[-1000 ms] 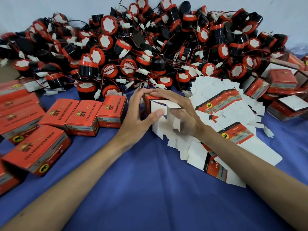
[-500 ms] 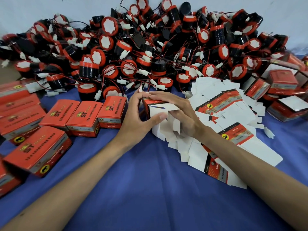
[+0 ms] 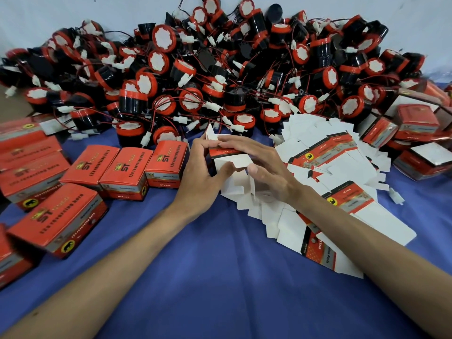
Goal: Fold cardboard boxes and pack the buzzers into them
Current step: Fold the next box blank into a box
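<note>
Holding a half-folded box (image 3: 230,159) at the blue-covered bench (image 3: 220,277), just in front of the buzzer heap (image 3: 220,69). Gripping its left wall with the left hand (image 3: 203,172), fingers curled round it and thumb on a white front flap; pressing its red top with the right hand (image 3: 266,167), fingers nearly straight and close together. Flanked in front of the heap by closed boxes (image 3: 127,172) to the left and flat cartons (image 3: 330,167) to the right.

On blue cloth (image 3: 220,277), left hand (image 3: 203,172) grips part-folded box (image 3: 230,155), right hand (image 3: 265,167) lies flat across its top, flat blanks (image 3: 347,165) fanned at right, buzzer heap (image 3: 220,77) behind, closed boxes (image 3: 124,172) at left.
</note>
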